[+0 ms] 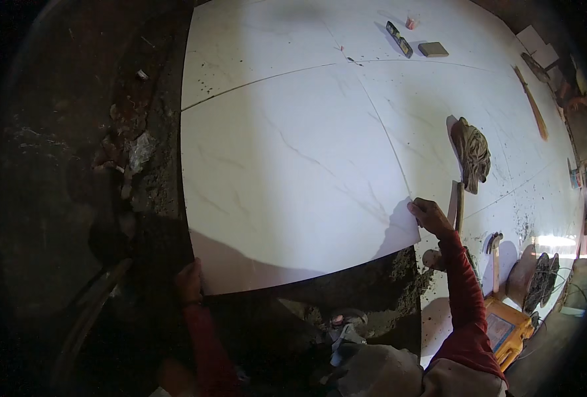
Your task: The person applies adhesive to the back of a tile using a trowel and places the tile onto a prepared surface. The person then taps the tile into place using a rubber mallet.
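A large white marbled tile (287, 172) lies in the middle, bordered by thin joints and dark bedding on the left and near sides. My left hand (189, 280) is closed on the tile's near left corner, fingers partly in shadow. My right hand (427, 213), in a red sleeve, grips the tile's near right corner with curled fingers. Beside it lie a long wooden handle (459, 204) and a bundled brown cloth (471, 152).
A level (399, 39), grey block (432, 49) and small cup (411, 22) lie at the back. On the right are a straw broom (532, 106), hammer (495, 261) and yellow case (507, 334). Rubble (138, 152) lines the dark floor on the left.
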`<action>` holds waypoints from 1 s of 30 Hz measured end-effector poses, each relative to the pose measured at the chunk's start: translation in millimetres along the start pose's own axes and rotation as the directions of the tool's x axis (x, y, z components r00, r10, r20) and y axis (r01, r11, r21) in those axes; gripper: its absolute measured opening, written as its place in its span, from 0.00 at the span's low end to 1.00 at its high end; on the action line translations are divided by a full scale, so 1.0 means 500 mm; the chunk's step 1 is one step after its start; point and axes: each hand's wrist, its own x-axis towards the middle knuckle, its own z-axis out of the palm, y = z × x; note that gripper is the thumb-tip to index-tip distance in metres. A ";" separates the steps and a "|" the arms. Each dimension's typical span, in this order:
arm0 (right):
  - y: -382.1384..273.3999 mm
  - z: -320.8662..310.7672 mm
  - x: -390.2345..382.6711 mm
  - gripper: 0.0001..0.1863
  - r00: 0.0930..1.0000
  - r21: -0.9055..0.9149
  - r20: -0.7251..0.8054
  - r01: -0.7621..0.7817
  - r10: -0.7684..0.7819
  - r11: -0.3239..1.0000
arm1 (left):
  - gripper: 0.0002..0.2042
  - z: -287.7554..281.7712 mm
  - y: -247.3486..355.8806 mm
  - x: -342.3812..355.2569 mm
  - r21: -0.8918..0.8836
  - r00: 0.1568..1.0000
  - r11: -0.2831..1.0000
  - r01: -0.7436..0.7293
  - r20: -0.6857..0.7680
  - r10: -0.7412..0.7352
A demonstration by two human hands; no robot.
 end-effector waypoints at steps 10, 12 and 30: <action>0.042 0.006 0.034 0.16 0.994 -0.209 0.023 0.113 -0.110 0.971 | 0.19 0.017 0.037 0.005 0.019 0.997 0.998 0.065 -0.042 -0.064; 0.002 0.021 0.029 0.17 1.000 -0.204 0.005 -0.001 0.002 0.979 | 0.19 0.007 0.038 0.001 0.092 0.989 0.987 0.129 -0.083 -0.122; -0.025 0.034 0.004 0.16 0.991 -0.411 -0.041 0.099 -0.127 0.906 | 0.19 0.002 0.053 0.003 0.207 0.998 0.977 0.056 -0.046 -0.048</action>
